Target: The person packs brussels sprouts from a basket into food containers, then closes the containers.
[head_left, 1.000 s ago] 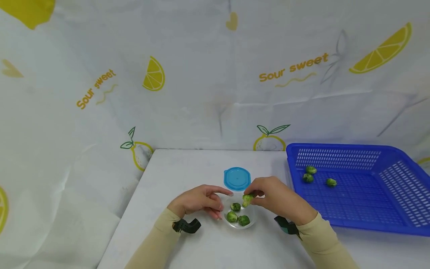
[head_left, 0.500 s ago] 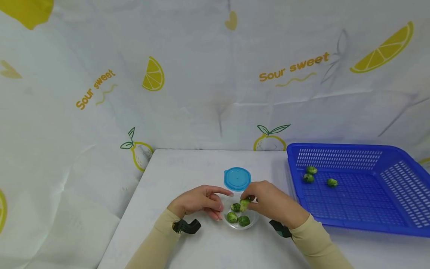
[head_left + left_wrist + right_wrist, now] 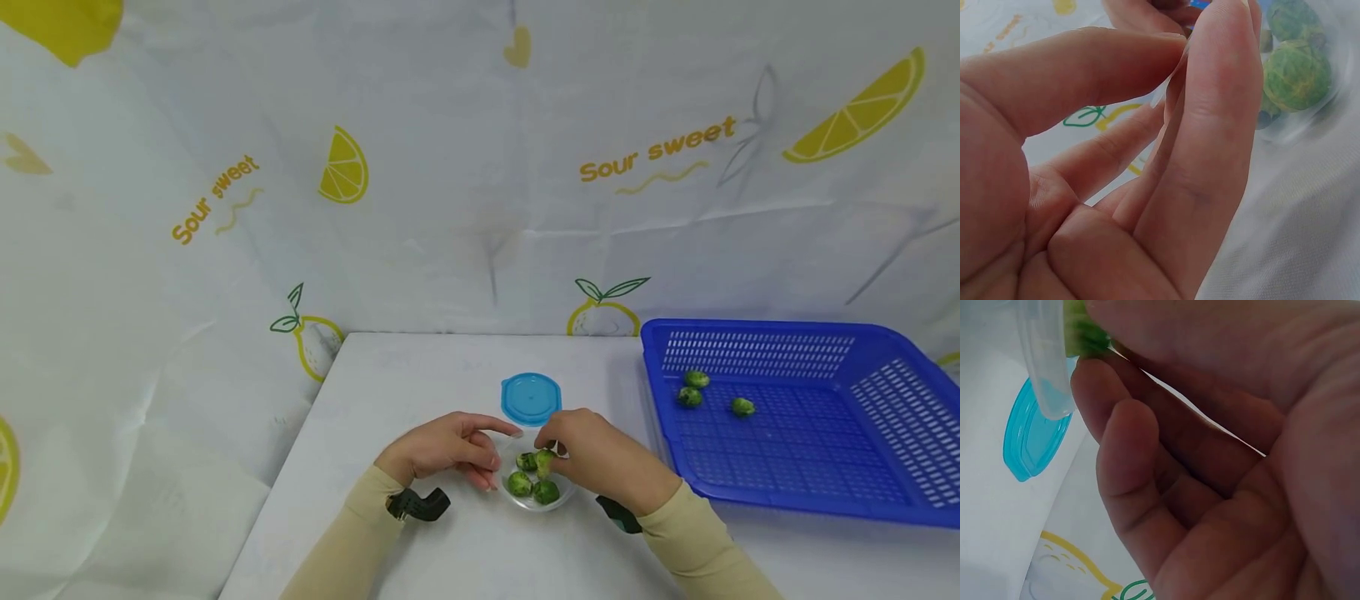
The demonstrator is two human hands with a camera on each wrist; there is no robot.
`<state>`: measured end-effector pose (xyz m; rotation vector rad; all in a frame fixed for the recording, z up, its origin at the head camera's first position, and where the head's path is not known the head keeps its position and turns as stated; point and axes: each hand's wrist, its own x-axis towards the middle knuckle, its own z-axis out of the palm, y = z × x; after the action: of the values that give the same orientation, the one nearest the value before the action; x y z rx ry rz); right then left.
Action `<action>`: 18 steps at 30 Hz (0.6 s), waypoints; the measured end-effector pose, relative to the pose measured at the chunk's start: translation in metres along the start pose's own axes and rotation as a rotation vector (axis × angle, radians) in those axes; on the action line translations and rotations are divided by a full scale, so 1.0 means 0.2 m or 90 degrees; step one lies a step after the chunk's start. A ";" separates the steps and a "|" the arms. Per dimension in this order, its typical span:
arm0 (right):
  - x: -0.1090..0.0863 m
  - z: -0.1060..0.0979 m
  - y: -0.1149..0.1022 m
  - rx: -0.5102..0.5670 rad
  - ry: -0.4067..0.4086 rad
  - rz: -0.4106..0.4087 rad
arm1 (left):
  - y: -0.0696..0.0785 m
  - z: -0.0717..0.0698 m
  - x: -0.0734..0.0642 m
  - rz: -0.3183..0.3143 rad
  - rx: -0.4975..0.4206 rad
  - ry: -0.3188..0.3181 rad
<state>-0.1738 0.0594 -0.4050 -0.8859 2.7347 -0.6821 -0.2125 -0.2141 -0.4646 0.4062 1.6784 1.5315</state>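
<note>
1. Brussels sprout (image 3: 545, 464): I have it pinched between thumb and fingertips of the right hand (image 3: 603, 458), low over the right half of the clear bowl (image 3: 537, 508).
2. That hand's thumb and fingers are parted only by the sprout itself. On the right wrist view I see its free fingers bent, tips close to the bowl's wall; I can't tell if they touch it.
3. On the left hand (image 3: 448, 447), I see the fingers spread and mostly straight at the bowl's left side. The index finger reaches along the far rim, and the thumb lies against the near-left edge.
4. The held sprout looks pale green and leafy, with some darker green, though it's blurred on my right wrist view. I can't tell if it touches the sprouts below.
5. Three sprouts (image 3: 520, 483) sit inside the bowl, green with paler veins, the far one darker in patches.
6. Just behind the bowl I see a blue lid (image 3: 531, 399) flat on the white table (image 3: 420, 367).
7. Over to the right stands a blue basket (image 3: 795, 454) holding three more sprouts (image 3: 690, 397) near its left side.
</note>
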 end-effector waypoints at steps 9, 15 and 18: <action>-0.03 -0.04 0.01 0.012 -0.003 0.024 | 0.02 0.01 0.03 0.001 0.009 -0.005; -0.08 -0.09 0.03 0.023 0.027 0.004 | 0.00 0.01 0.03 -0.009 0.022 0.020; -0.12 -0.16 0.05 0.031 0.031 0.022 | -0.01 0.01 0.01 -0.011 0.022 0.030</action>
<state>-0.1696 0.0919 -0.3814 -0.8204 2.7567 -0.7693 -0.2114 -0.2111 -0.4677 0.3746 1.7420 1.5125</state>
